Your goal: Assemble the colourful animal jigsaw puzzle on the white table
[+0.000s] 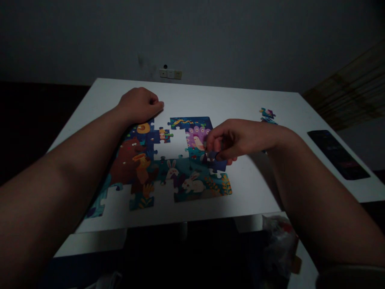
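Observation:
A partly joined jigsaw puzzle (168,172) lies on the white table, showing a bear, two rabbits and a purple peacock. Gaps in it lie at the centre and along the near edge. My left hand (140,105) rests curled at the puzzle's far left edge, with the thumb pointing right and nothing visible in it. Over the right edge, beside the peacock, my right hand (230,140) is closed in a pinch. Between its thumb and fingers shows a small purplish puzzle piece (213,155), mostly hidden by the fingers.
Loose puzzle pieces (267,113) lie beyond my right wrist. A dark phone (338,154) lies near the table's right edge. Below the near edge is a clear plastic bag (276,241). Wall sockets (170,74) are behind the table (240,98).

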A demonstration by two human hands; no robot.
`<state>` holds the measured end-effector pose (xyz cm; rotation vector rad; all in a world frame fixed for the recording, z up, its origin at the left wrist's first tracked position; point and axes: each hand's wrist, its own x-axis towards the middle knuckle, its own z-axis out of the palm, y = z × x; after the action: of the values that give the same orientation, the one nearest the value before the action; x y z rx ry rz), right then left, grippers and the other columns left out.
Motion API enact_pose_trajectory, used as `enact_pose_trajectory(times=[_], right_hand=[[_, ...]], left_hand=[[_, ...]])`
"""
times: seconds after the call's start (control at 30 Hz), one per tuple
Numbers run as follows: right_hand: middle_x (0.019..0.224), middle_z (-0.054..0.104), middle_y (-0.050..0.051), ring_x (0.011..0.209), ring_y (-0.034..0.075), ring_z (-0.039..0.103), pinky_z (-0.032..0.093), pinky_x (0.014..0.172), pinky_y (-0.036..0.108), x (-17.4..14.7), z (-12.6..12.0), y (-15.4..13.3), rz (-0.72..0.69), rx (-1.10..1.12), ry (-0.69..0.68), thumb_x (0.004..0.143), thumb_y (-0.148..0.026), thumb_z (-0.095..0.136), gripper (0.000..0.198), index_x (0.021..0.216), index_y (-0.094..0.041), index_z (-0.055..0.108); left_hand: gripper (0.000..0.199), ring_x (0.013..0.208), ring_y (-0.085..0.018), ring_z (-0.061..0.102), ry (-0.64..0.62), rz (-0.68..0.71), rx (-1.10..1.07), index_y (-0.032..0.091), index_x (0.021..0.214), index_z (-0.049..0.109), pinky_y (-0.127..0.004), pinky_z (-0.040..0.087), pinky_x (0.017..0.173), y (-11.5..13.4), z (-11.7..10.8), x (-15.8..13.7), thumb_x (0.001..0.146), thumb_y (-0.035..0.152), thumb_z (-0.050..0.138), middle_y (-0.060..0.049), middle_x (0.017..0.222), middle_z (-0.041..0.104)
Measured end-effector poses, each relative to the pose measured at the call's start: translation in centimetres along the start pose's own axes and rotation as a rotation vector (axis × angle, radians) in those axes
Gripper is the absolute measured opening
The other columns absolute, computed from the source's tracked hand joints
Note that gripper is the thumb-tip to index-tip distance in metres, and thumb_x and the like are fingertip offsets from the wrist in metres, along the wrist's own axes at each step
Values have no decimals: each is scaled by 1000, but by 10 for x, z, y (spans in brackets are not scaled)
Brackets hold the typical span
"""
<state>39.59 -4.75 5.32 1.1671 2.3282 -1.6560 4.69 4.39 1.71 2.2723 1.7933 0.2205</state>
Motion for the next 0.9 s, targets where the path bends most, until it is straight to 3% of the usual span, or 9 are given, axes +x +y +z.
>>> enact_pose_trajectory(times=[0.37,0.57,0.77,0.9], right_hand=[[84,84,-1,72,20,75,57,67,31,-2,0,-8,12,5,-5,78,-22,93,27,104,-25,87],[83,82,0,70,18,70,49,65,30,-1,0,-2,-18,-71,23,86,-30,91,25,110,-22,88],[78,75,-1,66,14,59,42,63,30,0,-1,0,-42,-102,36,99,-35,81,14,99,-22,87],[76,74,-2,64,14,60,40,62,30,0,0,-2,-44,-95,42,101,-35,80,14,98,-23,87]], left_hand=[[51,116,-36,71,7,7,25,19,109,90,-56,53,106,1,-1,0,105,61,62,-13,102,83],[40,118,-39,72,43,4,-59,25,96,87,-56,52,112,-5,3,4,101,60,68,-12,90,80],[31,119,-40,72,67,-3,-104,26,81,77,-52,50,113,-4,5,5,99,51,72,-12,90,78],[32,121,-38,70,68,-7,-123,25,79,73,-46,48,114,-3,6,4,101,47,73,-11,88,77]])
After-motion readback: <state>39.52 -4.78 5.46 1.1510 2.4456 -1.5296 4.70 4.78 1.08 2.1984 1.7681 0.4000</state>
